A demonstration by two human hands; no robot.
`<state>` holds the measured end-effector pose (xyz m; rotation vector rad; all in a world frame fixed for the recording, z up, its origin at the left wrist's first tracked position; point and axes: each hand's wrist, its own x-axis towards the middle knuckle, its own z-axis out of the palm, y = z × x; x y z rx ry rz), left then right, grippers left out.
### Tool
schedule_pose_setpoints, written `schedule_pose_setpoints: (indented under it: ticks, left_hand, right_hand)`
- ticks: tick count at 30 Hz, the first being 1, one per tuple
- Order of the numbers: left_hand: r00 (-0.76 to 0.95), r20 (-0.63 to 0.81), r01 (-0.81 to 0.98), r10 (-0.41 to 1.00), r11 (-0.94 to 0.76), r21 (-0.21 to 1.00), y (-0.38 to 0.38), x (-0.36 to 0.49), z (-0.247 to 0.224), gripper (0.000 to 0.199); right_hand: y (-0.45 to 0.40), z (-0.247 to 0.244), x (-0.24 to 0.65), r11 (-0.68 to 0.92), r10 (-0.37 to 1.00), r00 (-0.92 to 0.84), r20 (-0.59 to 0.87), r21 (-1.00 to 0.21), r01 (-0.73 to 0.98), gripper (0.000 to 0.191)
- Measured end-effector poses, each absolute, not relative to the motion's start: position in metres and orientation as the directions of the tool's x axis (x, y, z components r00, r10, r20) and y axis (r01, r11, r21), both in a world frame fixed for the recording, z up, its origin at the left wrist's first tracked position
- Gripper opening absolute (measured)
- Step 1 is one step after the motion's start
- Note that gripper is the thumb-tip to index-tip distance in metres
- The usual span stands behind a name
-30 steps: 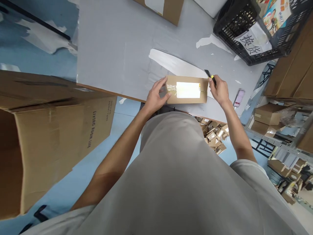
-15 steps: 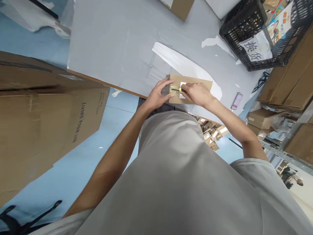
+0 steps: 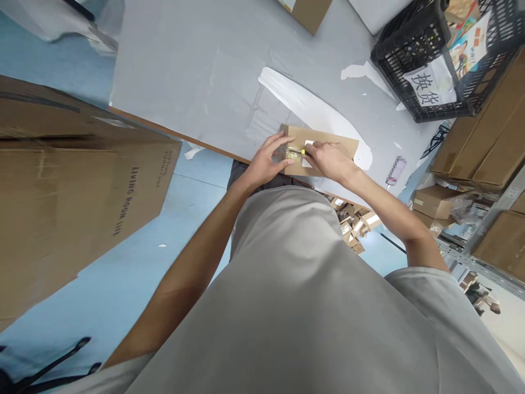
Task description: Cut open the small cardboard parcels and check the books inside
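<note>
A flat brown cardboard box (image 3: 340, 143) with a white label and clear tape lies near the front edge of the grey table (image 3: 184, 71). My left hand (image 3: 264, 161) grips the box's left end, thumb on the near side and fingers on the far side. My right hand (image 3: 331, 160) is closed around a thin dark tool with a yellow part (image 3: 303, 152). The tool's tip points left and rests over the taped part of the box. Part of the label is hidden under my right hand.
A black crate (image 3: 410, 49) with packets stands at the back right. Another cardboard box (image 3: 311, 13) is at the table's far edge. White paper (image 3: 307, 101) lies behind the brown box. A large carton (image 3: 82, 202) stands at the left, and shelves with boxes at the right.
The view has shifted slightly. Both hands keep nearly the same places on the box, and the tool is still in my right hand.
</note>
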<state>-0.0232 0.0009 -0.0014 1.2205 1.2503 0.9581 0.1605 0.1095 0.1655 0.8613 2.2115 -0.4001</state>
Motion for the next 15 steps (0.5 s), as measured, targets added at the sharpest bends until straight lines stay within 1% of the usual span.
schedule_pose_setpoints:
  ticks: [7,15]
  left_hand:
    - [0.116,-0.156,0.120,0.981,0.142,0.983,-0.007,-0.021,0.002,0.092]
    - [0.098,-0.129,0.139,0.987,0.114,0.984,-0.009,-0.020,-0.002,0.088]
  right_hand:
    - [0.102,0.165,0.161,0.742,0.442,-0.534,-0.721,-0.040,0.669,0.047]
    - [0.093,0.164,0.160,0.739,0.477,-0.526,-0.705,-0.002,0.674,0.046]
